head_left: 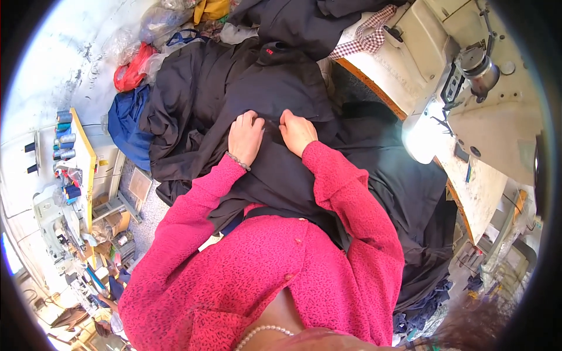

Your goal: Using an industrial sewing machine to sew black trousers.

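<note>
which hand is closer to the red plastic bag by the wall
Left. The left hand is at the dark cloth, to the right of and lower in view than the red plastic bag; the right hand is at the same cloth, farther right.

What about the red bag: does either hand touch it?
No: left hand and right hand are on black cloth, away from the bag.
</note>
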Demonstrator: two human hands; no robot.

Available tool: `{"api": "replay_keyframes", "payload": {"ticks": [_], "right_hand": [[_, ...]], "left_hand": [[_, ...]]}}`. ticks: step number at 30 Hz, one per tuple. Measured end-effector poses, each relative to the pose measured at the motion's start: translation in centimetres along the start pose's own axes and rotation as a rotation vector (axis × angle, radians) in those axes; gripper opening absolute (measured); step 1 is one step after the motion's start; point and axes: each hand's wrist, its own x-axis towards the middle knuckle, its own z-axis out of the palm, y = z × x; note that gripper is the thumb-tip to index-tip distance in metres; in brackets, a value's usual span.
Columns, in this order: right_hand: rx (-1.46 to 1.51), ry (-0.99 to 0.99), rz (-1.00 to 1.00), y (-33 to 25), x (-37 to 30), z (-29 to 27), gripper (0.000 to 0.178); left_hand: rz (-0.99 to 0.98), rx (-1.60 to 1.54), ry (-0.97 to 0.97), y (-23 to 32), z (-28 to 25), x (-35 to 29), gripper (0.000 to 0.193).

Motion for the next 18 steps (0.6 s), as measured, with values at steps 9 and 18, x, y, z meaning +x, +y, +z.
{"api": "replay_keyframes", "payload": {"ticks": [9, 18], "right_hand": [[-0.36, 0.124, -0.229, 0.4, -0.5, 3.2, 0.02], [-0.164, 0.427, -0.512, -3.2, -7.5, -11.5, 0.022]], "left_hand": [[-0.273, -0.108, -0.25, -1.8, 1.9, 0.5, 0.027], [0.315, -0.459, -0.236, 3.0, -12.8, 6.3, 0.024]]}}
